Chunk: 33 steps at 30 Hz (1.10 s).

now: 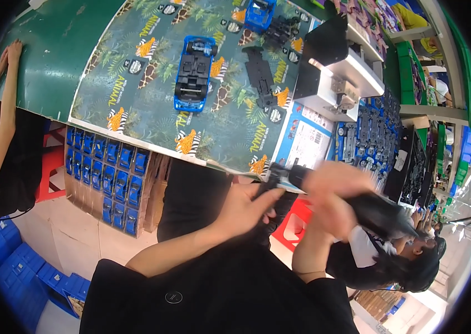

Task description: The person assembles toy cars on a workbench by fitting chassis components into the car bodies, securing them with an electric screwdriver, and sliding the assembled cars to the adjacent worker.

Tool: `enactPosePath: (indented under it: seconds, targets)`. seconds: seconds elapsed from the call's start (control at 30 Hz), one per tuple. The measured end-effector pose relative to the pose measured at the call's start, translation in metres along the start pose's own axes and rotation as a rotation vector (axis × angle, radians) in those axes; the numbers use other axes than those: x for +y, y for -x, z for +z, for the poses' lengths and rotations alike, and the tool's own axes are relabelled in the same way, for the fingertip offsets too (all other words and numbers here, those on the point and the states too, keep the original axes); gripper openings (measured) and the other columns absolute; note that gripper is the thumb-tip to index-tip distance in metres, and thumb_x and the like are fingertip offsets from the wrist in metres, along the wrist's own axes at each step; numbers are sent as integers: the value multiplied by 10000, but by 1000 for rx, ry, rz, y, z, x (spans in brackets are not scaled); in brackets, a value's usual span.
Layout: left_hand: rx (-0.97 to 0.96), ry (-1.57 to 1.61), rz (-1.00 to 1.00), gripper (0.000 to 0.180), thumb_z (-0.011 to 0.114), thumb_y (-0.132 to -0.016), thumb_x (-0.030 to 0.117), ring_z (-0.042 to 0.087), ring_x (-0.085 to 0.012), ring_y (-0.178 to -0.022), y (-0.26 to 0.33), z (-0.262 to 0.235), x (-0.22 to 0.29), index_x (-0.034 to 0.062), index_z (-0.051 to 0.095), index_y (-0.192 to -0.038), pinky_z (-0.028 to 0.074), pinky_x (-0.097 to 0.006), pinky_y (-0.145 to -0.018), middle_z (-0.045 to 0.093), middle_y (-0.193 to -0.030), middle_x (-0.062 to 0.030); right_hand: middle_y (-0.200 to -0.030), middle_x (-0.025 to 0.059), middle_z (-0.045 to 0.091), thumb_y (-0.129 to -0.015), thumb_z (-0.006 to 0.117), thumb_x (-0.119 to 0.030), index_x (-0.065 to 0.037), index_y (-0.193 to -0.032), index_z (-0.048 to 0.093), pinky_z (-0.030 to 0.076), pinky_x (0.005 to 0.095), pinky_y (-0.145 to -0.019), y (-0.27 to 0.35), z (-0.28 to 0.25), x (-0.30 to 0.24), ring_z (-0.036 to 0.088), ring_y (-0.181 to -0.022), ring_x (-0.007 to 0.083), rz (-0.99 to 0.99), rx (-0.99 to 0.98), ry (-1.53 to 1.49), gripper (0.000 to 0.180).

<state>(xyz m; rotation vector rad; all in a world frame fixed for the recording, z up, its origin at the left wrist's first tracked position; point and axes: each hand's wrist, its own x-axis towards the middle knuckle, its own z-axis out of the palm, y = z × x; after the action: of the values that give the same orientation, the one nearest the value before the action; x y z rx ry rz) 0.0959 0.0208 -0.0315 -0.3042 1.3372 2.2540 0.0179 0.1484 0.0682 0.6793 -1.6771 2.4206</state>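
Observation:
At the table's front edge my left hand is closed around a small black plastic part, whose full shape I cannot make out. My right hand, smeared by motion, is wrapped round a black power screwdriver. The screwdriver's narrow end points left, close to the part. Beyond my hands, a blue toy car lies upside down, black underside showing. To its right rests a loose black car chassis. Another blue toy car and a second dark chassis lie farther back.
A white and black metal fixture stands at the right, before a tray of blue car parts. A carton of blue toy cars sits below the table edge. A co-worker's hands rest on the green surface; another person is at right.

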Motion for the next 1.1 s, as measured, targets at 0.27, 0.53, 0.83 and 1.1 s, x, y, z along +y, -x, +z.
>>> enactPosePath:
  seconds: [0.27, 0.53, 0.83, 1.1]
  targets:
    - [-40, 13, -95, 212, 582, -990, 165, 639, -90, -644, 3, -2, -5, -29, 666, -995, 526, -252, -575, 678, -778, -72, -670, 89, 549, -744, 703, 22, -14, -862, 521, 475, 333, -548, 10, -1, 7, 536, -551, 191, 37, 61, 33, 220]
    - [-237, 169, 140, 446, 536, -998, 119, 641, -172, -978, 26, 24, 47, -44, 416, -1396, 517, -291, -878, 652, -1050, -114, -605, -10, 542, -829, 730, -250, -87, -822, 483, 455, 228, -462, -3, -22, -41, 531, -459, 96, -250, 68, -284, 296]
    - [-175, -33, 329, 654, 765, -818, 14, 520, -55, -801, 22, 45, 52, -35, 448, -1388, 452, -204, -689, 592, -969, -25, -540, -50, 449, -854, 708, -233, -125, -763, 466, 413, 220, -508, 1, -35, -48, 475, -457, 70, -180, 311, -746, 281]
    - [-62, -217, 747, 777, 882, -704, 289, 545, -92, -771, 16, 52, 74, -43, 540, -1318, 463, -241, -667, 625, -961, -78, -558, -61, 447, -883, 692, -286, -118, -765, 474, 410, 229, -538, -9, -31, -64, 465, -471, 53, -131, 381, -898, 299]
